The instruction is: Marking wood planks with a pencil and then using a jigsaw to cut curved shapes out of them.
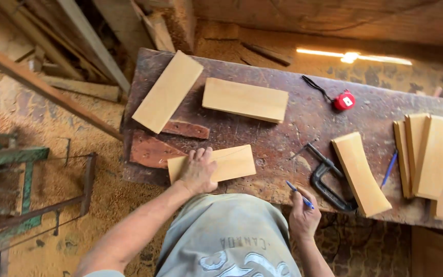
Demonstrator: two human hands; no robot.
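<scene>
Pressing, left hand (199,172): flat, fingers spread, on near board (232,163).
Right hand (303,215): gripping blue pen (299,194), bench (283,138) near edge.

The left hand (198,172) lies flat, palm down, fingers together, near the workbench's front edge. The right hand (303,215) is curled in a pinch at that edge, forearm bent upward

Pale yellow-tan wooden boards (245,99), dark reddish-brown scuffed workbench (303,128), red tape measure (344,100) with black cord, black clamp (326,179), blue pen (299,194) in the right hand (303,218), second blue pen (389,168), grey printed shirt (226,236), green metal frame (6,174), golden sawdust floor (47,128)
</scene>
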